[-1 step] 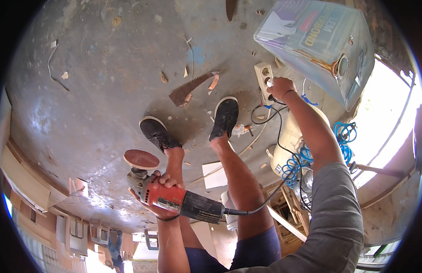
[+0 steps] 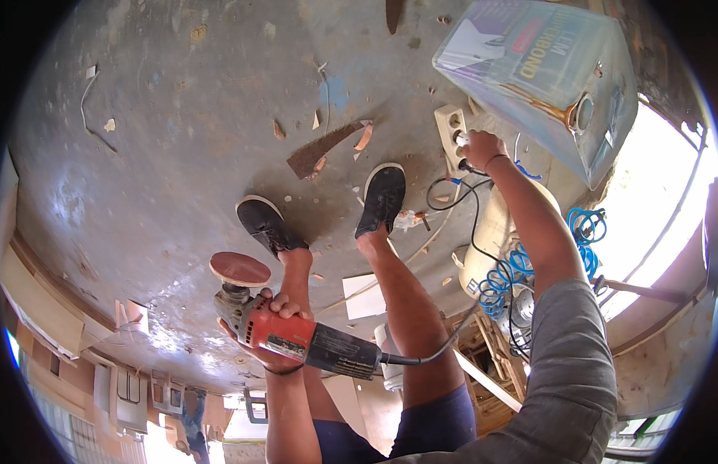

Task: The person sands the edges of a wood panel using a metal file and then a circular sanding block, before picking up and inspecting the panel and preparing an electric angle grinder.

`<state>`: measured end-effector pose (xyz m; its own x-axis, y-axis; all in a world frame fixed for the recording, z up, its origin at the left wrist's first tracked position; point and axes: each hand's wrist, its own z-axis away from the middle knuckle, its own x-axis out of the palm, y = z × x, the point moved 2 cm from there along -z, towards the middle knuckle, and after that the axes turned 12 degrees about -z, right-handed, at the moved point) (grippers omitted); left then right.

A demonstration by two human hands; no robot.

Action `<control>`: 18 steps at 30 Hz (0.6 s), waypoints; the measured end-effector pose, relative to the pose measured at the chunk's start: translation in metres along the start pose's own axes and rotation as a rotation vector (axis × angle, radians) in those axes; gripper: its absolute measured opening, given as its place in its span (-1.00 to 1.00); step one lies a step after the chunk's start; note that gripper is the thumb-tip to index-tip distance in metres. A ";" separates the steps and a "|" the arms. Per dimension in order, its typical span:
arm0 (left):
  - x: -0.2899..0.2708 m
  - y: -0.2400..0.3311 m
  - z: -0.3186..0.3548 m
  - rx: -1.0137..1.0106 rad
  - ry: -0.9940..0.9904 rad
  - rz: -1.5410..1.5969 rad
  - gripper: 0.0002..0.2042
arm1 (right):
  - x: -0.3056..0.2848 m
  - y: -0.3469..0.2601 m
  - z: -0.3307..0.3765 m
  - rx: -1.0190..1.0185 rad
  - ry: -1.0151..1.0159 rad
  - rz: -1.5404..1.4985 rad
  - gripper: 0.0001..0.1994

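My left hand (image 2: 278, 329) is wrapped round a red and black angle grinder (image 2: 297, 340), held above my legs. A round reddish-brown sanding disc (image 2: 240, 269) faces up at its head, and its black cord (image 2: 421, 360) runs off to the right. Stretched forward at the right, my right hand (image 2: 485, 150) is closed on a small white plug (image 2: 462, 140) at a pale power strip (image 2: 452, 127). Whether the plug is fully seated is hidden by the fingers. Below it, a black plug (image 2: 466, 165) sits at the strip's near end.
A large square can (image 2: 541, 77) lies beyond my right hand. Beside my right arm is a cream tank (image 2: 483, 251) with a coiled blue hose (image 2: 498, 286). A curved brown offcut (image 2: 320, 152) and scraps lie on the concrete floor (image 2: 181, 139). Another person (image 2: 193, 425) stands far back.
My right hand and the power strip have shifted very slightly to the right. The grinder in my left hand has stayed almost still.
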<state>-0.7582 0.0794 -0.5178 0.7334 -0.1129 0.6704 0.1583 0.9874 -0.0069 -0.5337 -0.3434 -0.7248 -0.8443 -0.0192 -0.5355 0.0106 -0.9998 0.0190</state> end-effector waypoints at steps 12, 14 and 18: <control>0.013 -0.008 0.003 0.029 0.073 0.067 -0.16 | 0.039 -0.003 -0.026 -0.121 0.238 -0.186 -0.83; 0.019 -0.006 0.002 0.012 0.258 -0.017 -0.15 | 0.041 0.021 -0.018 -0.205 0.217 -0.233 -0.80; 0.023 -0.005 0.005 -0.017 0.294 0.052 -0.27 | 0.068 0.083 -0.027 -0.302 0.124 -0.528 -0.62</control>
<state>-0.7454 0.0721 -0.4991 0.9004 -0.0923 0.4252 0.1248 0.9910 -0.0491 -0.5758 -0.4280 -0.7828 -0.7088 0.4960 -0.5016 -0.2254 -0.8330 -0.5052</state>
